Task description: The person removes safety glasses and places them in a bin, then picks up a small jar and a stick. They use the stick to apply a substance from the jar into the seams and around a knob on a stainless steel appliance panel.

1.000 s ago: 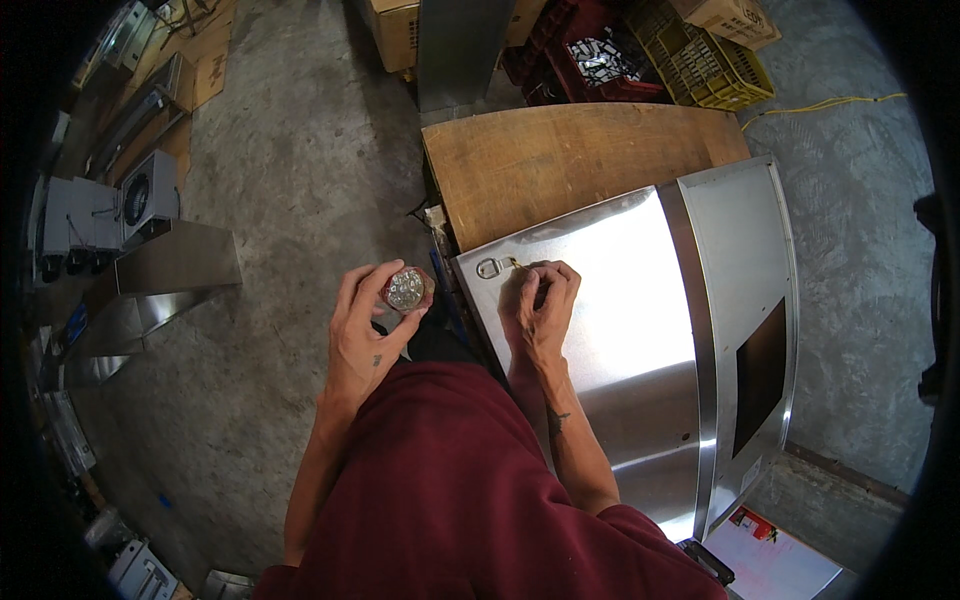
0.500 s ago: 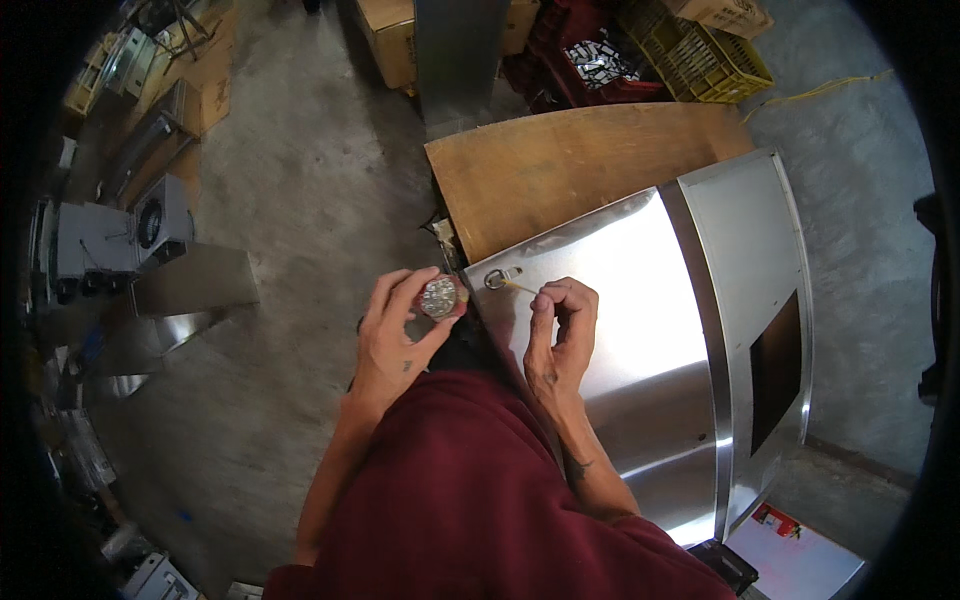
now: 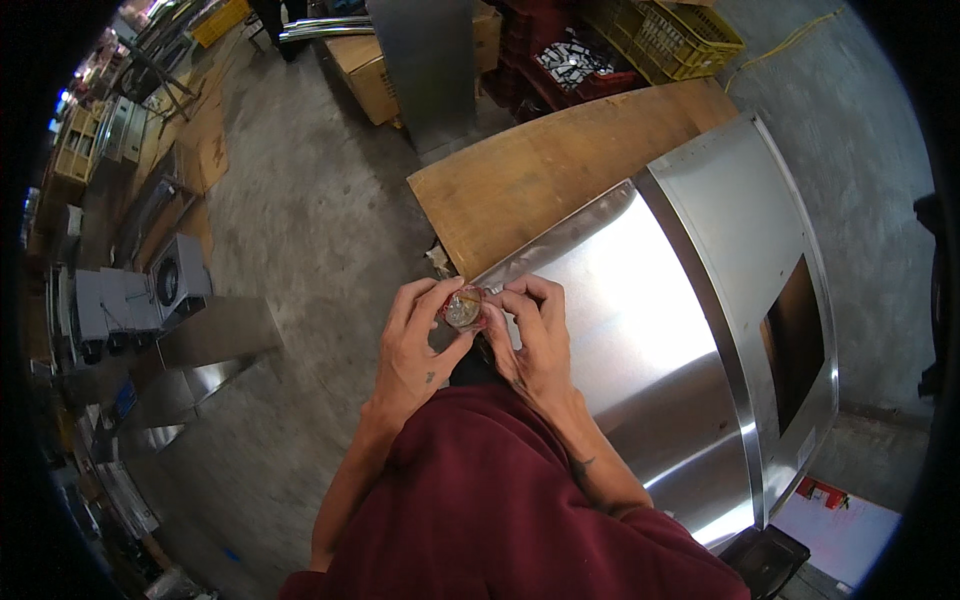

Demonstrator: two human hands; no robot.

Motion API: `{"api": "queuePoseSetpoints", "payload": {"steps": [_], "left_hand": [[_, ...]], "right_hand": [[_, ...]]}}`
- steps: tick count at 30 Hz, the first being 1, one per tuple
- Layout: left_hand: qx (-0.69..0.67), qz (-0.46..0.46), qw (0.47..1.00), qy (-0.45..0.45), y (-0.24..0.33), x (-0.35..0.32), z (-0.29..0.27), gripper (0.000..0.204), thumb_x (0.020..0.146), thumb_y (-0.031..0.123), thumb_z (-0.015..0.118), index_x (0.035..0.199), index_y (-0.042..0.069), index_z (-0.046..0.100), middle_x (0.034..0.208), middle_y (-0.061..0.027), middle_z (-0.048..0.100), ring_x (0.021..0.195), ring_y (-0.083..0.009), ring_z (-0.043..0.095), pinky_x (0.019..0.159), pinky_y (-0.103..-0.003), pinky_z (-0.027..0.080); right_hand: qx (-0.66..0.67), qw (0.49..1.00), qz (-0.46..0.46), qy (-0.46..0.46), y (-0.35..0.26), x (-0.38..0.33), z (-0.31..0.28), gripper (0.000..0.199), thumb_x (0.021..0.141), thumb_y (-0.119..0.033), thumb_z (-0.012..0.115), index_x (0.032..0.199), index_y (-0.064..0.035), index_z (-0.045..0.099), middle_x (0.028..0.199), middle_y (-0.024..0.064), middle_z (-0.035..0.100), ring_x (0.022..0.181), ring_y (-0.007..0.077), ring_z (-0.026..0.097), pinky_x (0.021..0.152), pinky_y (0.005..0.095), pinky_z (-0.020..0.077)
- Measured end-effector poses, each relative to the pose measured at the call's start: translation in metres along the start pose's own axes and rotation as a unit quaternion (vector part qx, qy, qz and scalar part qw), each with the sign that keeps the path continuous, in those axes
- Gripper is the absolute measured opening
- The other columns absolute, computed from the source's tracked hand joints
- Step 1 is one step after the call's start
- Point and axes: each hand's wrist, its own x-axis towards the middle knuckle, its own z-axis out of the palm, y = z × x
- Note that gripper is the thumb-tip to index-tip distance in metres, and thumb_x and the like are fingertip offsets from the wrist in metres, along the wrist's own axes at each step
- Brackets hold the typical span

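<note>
A small round bundle (image 3: 462,312), with a shiny, silvery face and a reddish see-through edge, is held in front of me near the corner of a stainless steel panel (image 3: 620,340). A thin yellowish strand, like a rubber band, crosses its face. My left hand (image 3: 407,350) grips the bundle from the left, fingers over the top and thumb beneath. From the right, my right hand (image 3: 538,345) pinches at the bundle's edge, fingers bent. What exactly is inside the bundle is too small to make out.
Behind the panel lies a wooden board (image 3: 560,150). Further back stand a metal upright (image 3: 425,70), a cardboard box (image 3: 362,75), red crates (image 3: 510,75) and a yellow crate (image 3: 695,45). Sheet-metal boxes (image 3: 220,335) stand on the left. A framed steel part (image 3: 730,190) is at right.
My right hand has moved left from over the panel to the bundle, bringing the yellowish strand onto it. My left hand has shifted slightly right with the bundle. The view has turned a little.
</note>
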Motion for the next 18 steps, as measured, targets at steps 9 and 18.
{"api": "queuePoseSetpoints", "payload": {"steps": [9, 18], "left_hand": [[-0.021, 0.019, 0.999, -0.025, 0.004, 0.014, 0.011, 0.066, 0.09, 0.003, 0.092, 0.152, 0.012, 0.07, 0.142, -0.0114, 0.064, 0.121, -0.0295, 0.071, 0.092, -0.042, 0.064], [-0.017, 0.047, 0.999, -0.021, -0.022, 0.061, -0.003, 0.061, 0.089, 0.008, 0.096, 0.146, 0.011, 0.073, 0.139, -0.0104, 0.067, 0.11, -0.0254, 0.076, 0.087, -0.038, 0.065]], "right_hand": [[-0.022, 0.999, 0.015, 0.04, 0.006, -0.002, -0.013, 0.022, 0.101, 0.002, 0.085, 0.12, 0.0012, 0.074, 0.125, 0.0211, 0.064, 0.103, 0.0328, 0.071, 0.081, 0.0414, 0.0612], [0.084, 0.949, 0.213, 0.216, 0.002, 0.012, -0.016, 0.009, 0.112, -0.006, 0.076, 0.119, -0.0008, 0.071, 0.126, 0.0119, 0.064, 0.105, 0.0167, 0.063, 0.089, 0.0293, 0.0541]]}}
